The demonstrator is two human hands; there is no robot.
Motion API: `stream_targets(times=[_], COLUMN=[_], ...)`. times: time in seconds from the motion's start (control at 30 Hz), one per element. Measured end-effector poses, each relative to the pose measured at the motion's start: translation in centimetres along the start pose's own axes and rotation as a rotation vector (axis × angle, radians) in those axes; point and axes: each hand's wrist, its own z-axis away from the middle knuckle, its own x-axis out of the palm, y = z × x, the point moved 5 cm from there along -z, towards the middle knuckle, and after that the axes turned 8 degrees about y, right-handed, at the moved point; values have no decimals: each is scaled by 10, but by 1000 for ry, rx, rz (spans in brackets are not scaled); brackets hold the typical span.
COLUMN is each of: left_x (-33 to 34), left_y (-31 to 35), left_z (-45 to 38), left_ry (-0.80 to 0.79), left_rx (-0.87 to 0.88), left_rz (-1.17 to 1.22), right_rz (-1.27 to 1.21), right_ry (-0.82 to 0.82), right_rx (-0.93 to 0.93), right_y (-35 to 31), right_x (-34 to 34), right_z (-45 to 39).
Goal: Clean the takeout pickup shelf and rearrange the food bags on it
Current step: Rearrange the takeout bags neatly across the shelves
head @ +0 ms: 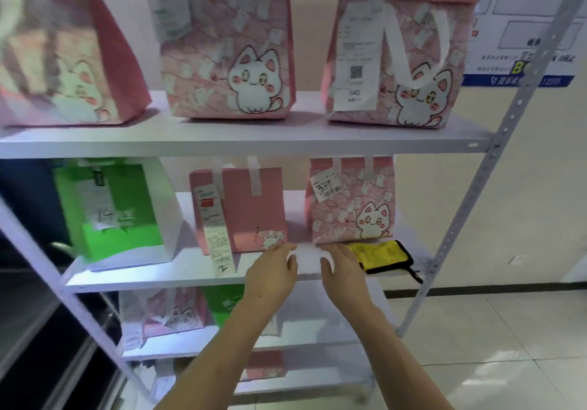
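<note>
On the second shelf (152, 278) stand a green and white bag (124, 216), a plain pink bag (244, 209) with a long receipt, and a pink cat bag (352, 200). A yellow cloth with black trim (381, 255) lies flat at the front right of this shelf. My left hand (273, 271) rests on the shelf's front edge below the plain pink bag, fingers relaxed. My right hand (341, 270) rests beside it, just left of the cloth, its fingertips near the cat bag's base. Neither hand holds anything.
The top shelf (241, 143) carries three pink cat bags (228, 47); the right one (400, 57) bears a long receipt. Lower shelves hold more pink and green bags (178, 314). A perforated metal upright (495, 162) stands at the right. Tiled floor (508, 330) lies beyond it.
</note>
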Motion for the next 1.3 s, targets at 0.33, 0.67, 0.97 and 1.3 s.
stream_targets(times=[0.33,0.67,0.97,1.3], left_x=[-132,-196,-211,-207], left_y=[-78,-124,-112,-91], left_z=[69,135,157,181], left_ry=[191,199,225,175], left_rx=[119,108,68,17], left_rz=[-90,-103,-117,-148], right_rz=[-4,58,54,37], right_ry=[-8,-45,-97,-147], right_rx=[-152,-121,-154,-161], right_y=[-152,-227,-250,-232], right_x=[9,-13,-35,-51], right_z=[58,116,122,140])
